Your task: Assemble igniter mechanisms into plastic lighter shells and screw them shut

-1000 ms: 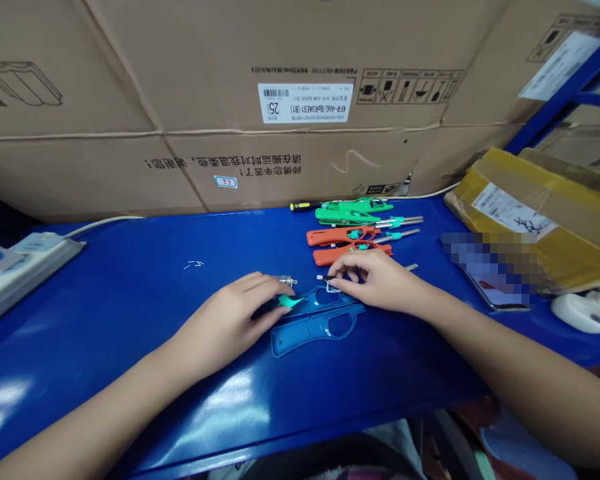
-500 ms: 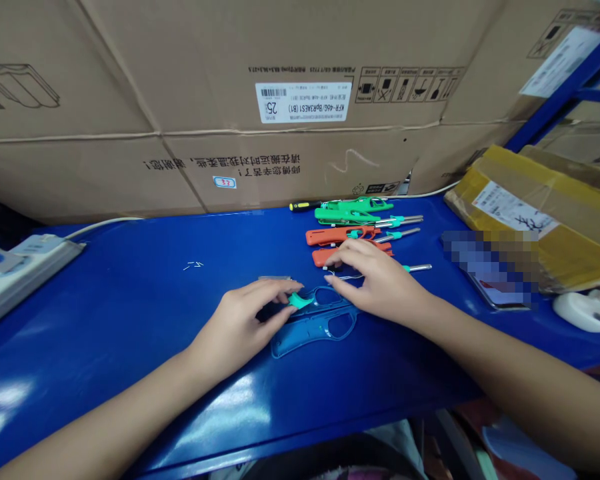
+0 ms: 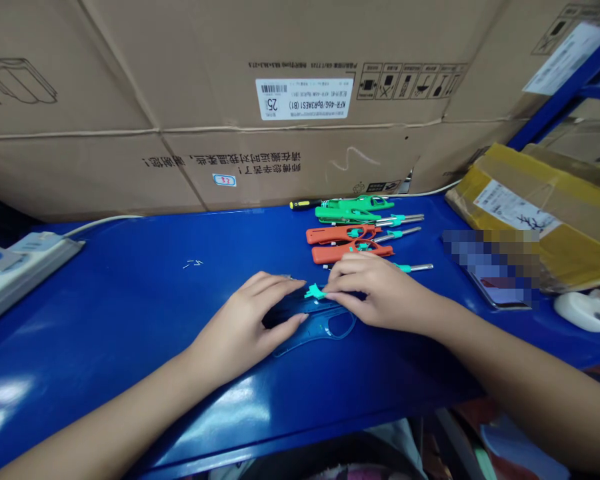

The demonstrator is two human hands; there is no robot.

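My left hand [image 3: 243,323] and my right hand [image 3: 383,293] meet over a blue plastic lighter housing [image 3: 325,325], which lies on the blue table top [image 3: 130,313]. Much of it is hidden under my fingers. My left fingers curl over its near end, with a small metal fitting [image 3: 286,276] barely showing at their tips. A small teal plastic piece [image 3: 315,291] sits on the housing between both hands, and my right fingertips press against it. A thin metal rod with a teal collar [image 3: 413,267] lies just beyond my right hand.
Two orange lighters [image 3: 343,235] and two green lighters [image 3: 353,213] lie beyond my hands, beside a yellow-handled screwdriver [image 3: 303,205]. A power strip [image 3: 25,263] lies left; a taped parcel [image 3: 535,213], phone [image 3: 500,293] and white object [image 3: 587,311] lie right. Cardboard cartons [image 3: 280,100] form the back.
Both hands have closed in on the housing. The teal piece has moved right, from my left hand's fingers to between both hands. The two blue shell halves now look stacked together.
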